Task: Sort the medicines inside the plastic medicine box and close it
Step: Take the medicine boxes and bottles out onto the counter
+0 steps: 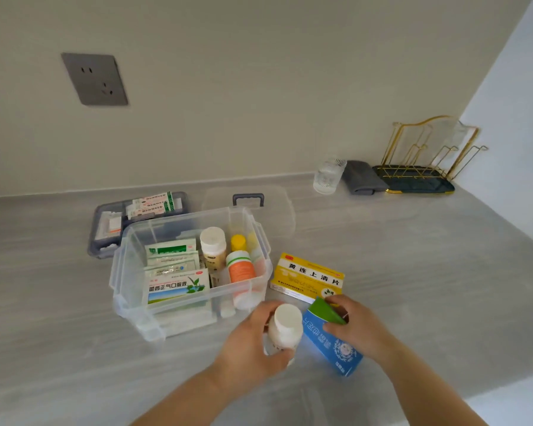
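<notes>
White-capped plastic medicine bottle: upright, clamped in left hand fingers, clear plastic medicine box up-left; right hand fingers clamp blue carton.

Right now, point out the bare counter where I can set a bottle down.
Free: the wide counter between the yellow box and the glass, and the stretch left of the clear medicine box. Crowded: around both hands, and behind the box by the grey tray.

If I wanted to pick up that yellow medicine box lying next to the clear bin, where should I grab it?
Probably by its two long edges, coming straight down from above. The yellow box lies flat on the counter with its broad face up, and the clear bin crowds its left end, while the right hand sits just in front.
</notes>
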`<state>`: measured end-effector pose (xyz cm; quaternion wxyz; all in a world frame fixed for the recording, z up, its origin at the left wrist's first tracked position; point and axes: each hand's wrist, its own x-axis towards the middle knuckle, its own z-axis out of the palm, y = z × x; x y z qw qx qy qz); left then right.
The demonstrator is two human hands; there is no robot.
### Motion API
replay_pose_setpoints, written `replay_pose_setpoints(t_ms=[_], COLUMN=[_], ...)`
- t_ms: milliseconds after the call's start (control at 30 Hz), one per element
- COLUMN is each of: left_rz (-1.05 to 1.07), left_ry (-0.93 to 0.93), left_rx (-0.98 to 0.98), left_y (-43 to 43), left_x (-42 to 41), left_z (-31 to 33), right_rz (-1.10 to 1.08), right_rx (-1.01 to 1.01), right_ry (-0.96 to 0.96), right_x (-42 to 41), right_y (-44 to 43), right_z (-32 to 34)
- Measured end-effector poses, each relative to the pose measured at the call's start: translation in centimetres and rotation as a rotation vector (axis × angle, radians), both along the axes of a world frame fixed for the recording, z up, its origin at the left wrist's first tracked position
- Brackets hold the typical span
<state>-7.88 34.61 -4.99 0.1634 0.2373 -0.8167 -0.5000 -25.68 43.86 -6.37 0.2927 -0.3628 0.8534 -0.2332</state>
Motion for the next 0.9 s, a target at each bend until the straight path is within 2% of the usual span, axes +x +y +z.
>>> replay_pose_setpoints(t_ms=[100, 267, 467, 567, 633, 700, 800, 900], left_rz=[0.032, 0.054, 0.050, 0.083, 0.174, 0.258, 0.345, 0.351], left_ry=[-0.100, -0.207, -0.253, -0.083, 0.084, 0.154, 0.070, -0.205], left_rx=[-0.004, -0.037, -0.137, -0.244, -0.320, -0.415, -0.522, -0.476], left_y=[0.2, 0.0, -0.8, -1.6, -2.8, -4.5, -7.9, -11.4], left_x=[0.3, 0.6, 2.4, 4.6, 6.0, 6.9, 7.5, 7.3], left_z=[-2.1, -3.0, -2.0, -0.1, 1.6, 3.4, 5.4, 5.7], right_rz=[0.005, 0.036, 0.100, 0.077, 0.048, 0.056, 0.130, 0.293], right_rx=[0.002, 0.038, 0.059, -0.069, -0.212, -0.354, -0.525, -0.565], right_ry=[0.094, 0.054, 0.274, 0.325, 0.328, 0.302, 0.270, 0.254], right_x=[0.1, 0.5, 1.0, 1.2, 1.5, 2.5, 4.7, 6.8], right_y=[0.1, 0.1, -0.6, -1.8, -3.2, -5.2, -8.5, -11.9], right_z=[-0.2, -0.5, 0.3, 1.8, 3.4, 5.2, 7.5, 8.4])
